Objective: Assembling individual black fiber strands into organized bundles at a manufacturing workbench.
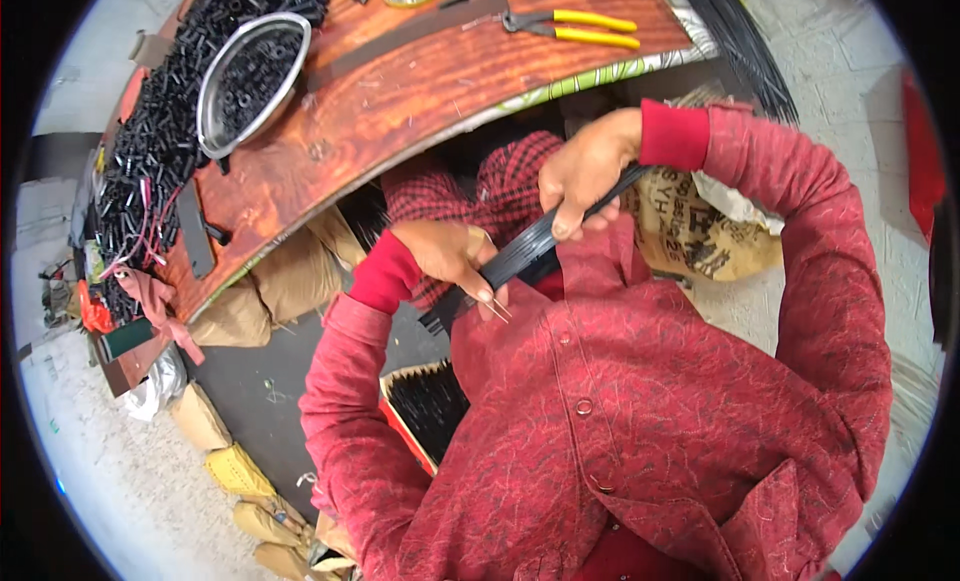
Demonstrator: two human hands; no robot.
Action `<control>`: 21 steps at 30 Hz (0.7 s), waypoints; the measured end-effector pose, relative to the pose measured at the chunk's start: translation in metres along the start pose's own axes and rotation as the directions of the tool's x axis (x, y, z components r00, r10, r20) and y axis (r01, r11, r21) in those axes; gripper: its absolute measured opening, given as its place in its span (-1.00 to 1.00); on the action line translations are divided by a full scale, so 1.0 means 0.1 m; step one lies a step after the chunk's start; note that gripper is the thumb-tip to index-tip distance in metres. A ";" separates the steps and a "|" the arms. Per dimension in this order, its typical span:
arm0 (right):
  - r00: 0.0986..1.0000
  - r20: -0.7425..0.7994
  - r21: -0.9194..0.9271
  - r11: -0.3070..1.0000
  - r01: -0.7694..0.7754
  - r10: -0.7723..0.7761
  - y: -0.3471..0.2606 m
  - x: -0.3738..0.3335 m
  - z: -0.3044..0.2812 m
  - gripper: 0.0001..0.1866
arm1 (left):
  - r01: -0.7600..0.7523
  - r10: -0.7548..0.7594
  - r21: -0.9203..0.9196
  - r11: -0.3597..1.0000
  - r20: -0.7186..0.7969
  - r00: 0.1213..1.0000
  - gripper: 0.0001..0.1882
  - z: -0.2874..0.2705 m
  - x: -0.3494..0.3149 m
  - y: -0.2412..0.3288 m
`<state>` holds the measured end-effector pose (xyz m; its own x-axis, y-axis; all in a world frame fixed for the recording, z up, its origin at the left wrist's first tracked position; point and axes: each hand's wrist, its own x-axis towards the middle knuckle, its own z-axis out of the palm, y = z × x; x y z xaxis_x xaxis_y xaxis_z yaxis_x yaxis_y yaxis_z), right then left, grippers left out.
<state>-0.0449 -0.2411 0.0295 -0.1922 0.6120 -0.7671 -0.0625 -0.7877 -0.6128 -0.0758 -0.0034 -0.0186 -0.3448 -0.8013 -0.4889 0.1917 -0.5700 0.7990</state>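
A bundle of thin, straight black wires (530, 247) slants across my lap, between my two hands. My left hand (445, 253) is closed around its lower left part. Short, thin pale wire ends (497, 308) stick out by the left thumb; what they are fixed to is hidden. Farther up the bundle, my right hand (590, 176) grips it with the thumb on top and the fingers curled beneath. The far upper end passes behind my right wrist.
Ahead is a wood-patterned table (340, 141) with yellow-handled pliers (575, 29), a metal bowl (208, 111) of small black pieces, and a heap of black tubes (150, 151). More black wires (745, 56) hang at its right corner. A box of black strands (425, 406) stands at lower left.
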 end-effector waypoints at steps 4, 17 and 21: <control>0.993 -0.110 0.003 0.999 -0.035 0.035 0.03 0.02 0.05 -0.68 | 0.202 -0.127 0.257 0.945 -0.280 0.952 -0.67 0.08 -0.12 0.26; 0.874 -0.432 0.082 0.956 0.283 -0.222 0.09 -0.01 -0.06 -0.65 | -0.525 0.488 0.160 0.836 -0.654 0.578 -0.64 1.18 -0.42 0.64; 0.741 -0.545 -0.021 0.890 0.456 -0.393 -0.36 -0.10 -0.08 -0.63 | -0.496 0.346 0.128 0.859 -0.858 0.379 -0.40 1.28 -0.02 0.42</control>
<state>-0.0333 -0.2181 0.0575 0.4156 0.8011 -0.4307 -0.1223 -0.4200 -0.8993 -0.1847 -0.0019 0.0607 0.7241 -0.6573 -0.2091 0.2185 -0.0690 0.9734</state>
